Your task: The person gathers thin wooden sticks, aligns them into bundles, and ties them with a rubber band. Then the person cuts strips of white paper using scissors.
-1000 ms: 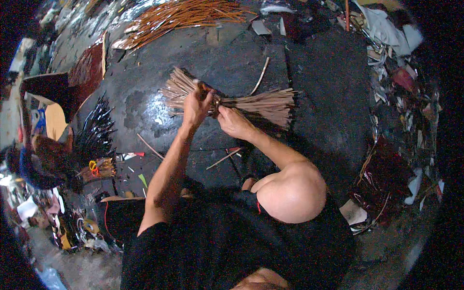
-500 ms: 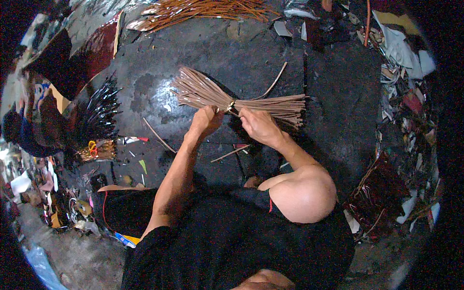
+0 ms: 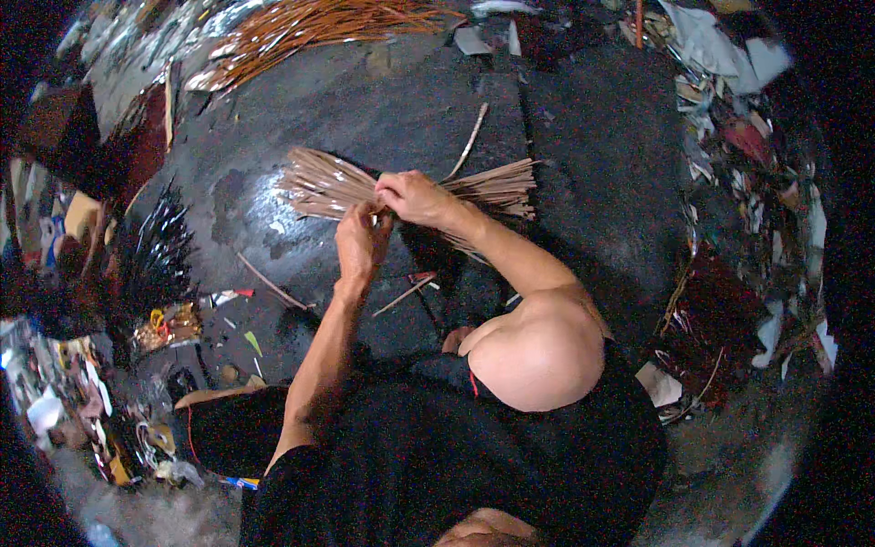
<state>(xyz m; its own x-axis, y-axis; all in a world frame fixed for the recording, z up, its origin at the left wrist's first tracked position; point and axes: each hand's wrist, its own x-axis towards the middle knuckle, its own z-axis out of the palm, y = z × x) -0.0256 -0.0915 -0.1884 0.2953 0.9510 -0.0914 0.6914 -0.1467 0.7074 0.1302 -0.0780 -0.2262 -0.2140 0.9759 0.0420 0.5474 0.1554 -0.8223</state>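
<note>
A bundle of thin brown strips (image 3: pixel 319 182) lies on the dark surface, pinched in at its middle and fanned out at both ends. My right hand (image 3: pixel 421 200) reaches across the narrow middle with curled fingers, covering the tie. Just below and to the left, my left hand (image 3: pixel 362 239) has its fingertips pinched together at the bundle's lower edge, touching the right fingers. What the left fingertips hold is too small to make out. A single loose strip (image 3: pixel 471 139) sticks up behind the bundle's right half.
Long orange-brown strips (image 3: pixel 310 32) are heaped at the far edge. Black strips (image 3: pixel 164 242) and a small tied bundle (image 3: pixel 169 325) lie at the left. Loose sticks (image 3: pixel 403 296) are in front of me. Scraps (image 3: pixel 743 137) pile up along the right.
The right hand has moved left, from beside the tie to over the middle of the bundle, meeting the left hand. The whole view has shifted, so the surroundings appear farther left.
</note>
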